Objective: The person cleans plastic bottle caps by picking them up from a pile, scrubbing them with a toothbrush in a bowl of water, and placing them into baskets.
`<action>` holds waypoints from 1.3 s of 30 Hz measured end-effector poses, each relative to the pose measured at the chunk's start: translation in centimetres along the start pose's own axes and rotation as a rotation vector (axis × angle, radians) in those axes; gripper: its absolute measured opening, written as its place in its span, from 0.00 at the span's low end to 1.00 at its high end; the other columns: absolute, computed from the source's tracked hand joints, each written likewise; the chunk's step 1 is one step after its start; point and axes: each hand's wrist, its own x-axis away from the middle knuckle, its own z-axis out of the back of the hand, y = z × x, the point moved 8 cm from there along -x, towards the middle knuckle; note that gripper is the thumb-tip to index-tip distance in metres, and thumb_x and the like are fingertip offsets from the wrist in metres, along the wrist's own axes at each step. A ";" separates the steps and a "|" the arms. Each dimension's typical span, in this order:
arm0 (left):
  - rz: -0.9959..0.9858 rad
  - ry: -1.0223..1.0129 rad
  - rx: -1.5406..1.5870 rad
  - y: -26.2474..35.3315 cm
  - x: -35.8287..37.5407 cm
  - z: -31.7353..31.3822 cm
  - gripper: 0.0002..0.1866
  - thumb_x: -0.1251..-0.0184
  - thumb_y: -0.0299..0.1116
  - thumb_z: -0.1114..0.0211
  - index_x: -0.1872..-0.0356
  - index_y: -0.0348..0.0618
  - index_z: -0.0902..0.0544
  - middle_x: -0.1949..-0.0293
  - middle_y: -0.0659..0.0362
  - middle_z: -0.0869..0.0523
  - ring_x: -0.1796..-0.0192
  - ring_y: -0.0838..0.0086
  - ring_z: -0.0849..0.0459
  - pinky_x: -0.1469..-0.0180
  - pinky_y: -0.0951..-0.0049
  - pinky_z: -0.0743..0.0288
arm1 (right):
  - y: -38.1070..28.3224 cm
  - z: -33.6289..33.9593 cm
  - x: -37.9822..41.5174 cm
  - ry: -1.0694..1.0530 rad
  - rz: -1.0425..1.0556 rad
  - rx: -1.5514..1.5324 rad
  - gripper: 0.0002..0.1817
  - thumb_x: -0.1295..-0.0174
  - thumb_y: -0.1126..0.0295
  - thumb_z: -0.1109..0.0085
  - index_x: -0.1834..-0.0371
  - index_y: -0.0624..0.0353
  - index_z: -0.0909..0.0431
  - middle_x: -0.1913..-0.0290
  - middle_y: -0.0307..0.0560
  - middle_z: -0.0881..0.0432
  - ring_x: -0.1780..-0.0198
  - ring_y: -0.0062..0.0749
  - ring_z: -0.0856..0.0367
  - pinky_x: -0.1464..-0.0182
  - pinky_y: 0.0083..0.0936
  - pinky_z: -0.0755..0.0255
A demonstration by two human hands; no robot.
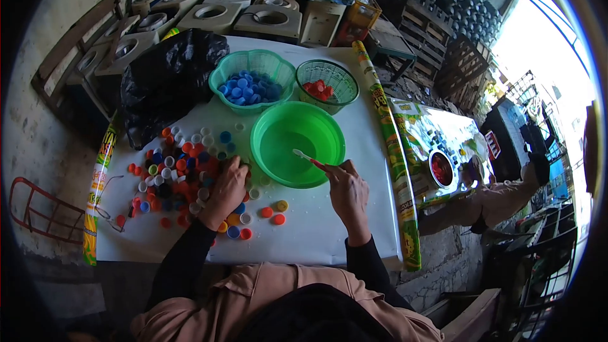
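Observation:
My right hand (349, 195) grips a red and white toothbrush (310, 159), its bristle end reaching over the green basin (256, 155), which has a little clear liquid in it. To the left, my left hand (226, 191) is closed with curled fingers at the edge of a spread of plastic bottle caps (180, 164) in red, orange, white, blue and black. I cannot tell what its fingers hold. A few loose caps, among them a yellow cap (282, 205) and an orange cap (278, 219), lie between my two hands.
Behind the basin stand a teal basket (218, 82) of blue caps and a dark green basket (351, 92) of red caps. A black plastic bag (168, 79) slumps at the back left. Glasses (109, 212) lie at the left edge. Another person (500, 202) works at a table (411, 120) on the right.

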 end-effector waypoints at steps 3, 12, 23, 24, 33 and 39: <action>0.106 0.038 0.220 -0.3 -0.6 1.9 0.10 0.42 0.15 0.38 0.58 0.29 0.19 0.54 0.43 0.19 0.54 0.47 0.18 0.50 0.55 0.24 | 0.0 -1.3 -0.4 0.013 0.067 0.010 0.10 0.35 0.72 0.36 0.54 0.50 0.10 0.58 0.46 0.16 0.63 0.44 0.13 0.66 0.39 0.24; 0.320 0.136 1.022 2.7 -4.8 0.5 0.13 0.27 0.27 0.32 0.47 0.32 0.17 0.58 0.57 0.11 0.57 0.80 0.13 0.52 0.78 0.19 | 1.1 0.4 2.6 0.119 -0.176 -0.253 0.08 0.30 0.67 0.38 0.52 0.50 0.12 0.63 0.44 0.21 0.66 0.43 0.19 0.66 0.38 0.29; 0.414 -0.016 1.227 3.5 -6.6 -5.7 0.19 0.28 0.30 0.31 0.42 0.31 0.18 0.55 0.55 0.11 0.54 0.77 0.13 0.47 0.76 0.17 | 1.4 1.0 3.2 0.096 -0.179 -0.192 0.08 0.31 0.65 0.36 0.53 0.47 0.11 0.64 0.42 0.20 0.69 0.41 0.19 0.69 0.36 0.29; 0.389 -0.009 1.142 3.5 -6.7 -5.4 0.19 0.29 0.30 0.30 0.42 0.31 0.18 0.55 0.55 0.11 0.53 0.77 0.13 0.47 0.75 0.17 | 1.5 0.8 3.0 0.070 -0.171 -0.163 0.08 0.31 0.65 0.36 0.53 0.47 0.10 0.64 0.41 0.20 0.69 0.41 0.18 0.69 0.37 0.29; 0.342 0.134 0.643 5.6 -7.0 -2.9 0.16 0.40 0.25 0.23 0.51 0.33 0.14 0.58 0.51 0.11 0.58 0.68 0.10 0.54 0.69 0.16 | 2.1 -0.9 -2.4 -0.011 0.081 0.069 0.13 0.36 0.73 0.39 0.53 0.43 0.10 0.62 0.42 0.22 0.65 0.41 0.16 0.68 0.38 0.26; 0.280 0.214 0.396 6.6 -7.0 -2.2 0.20 0.47 0.21 0.22 0.51 0.34 0.13 0.57 0.51 0.13 0.58 0.67 0.11 0.53 0.70 0.17 | 1.5 3.2 -1.2 0.023 -0.012 -0.084 0.08 0.32 0.67 0.37 0.55 0.45 0.10 0.64 0.40 0.20 0.71 0.41 0.18 0.70 0.36 0.29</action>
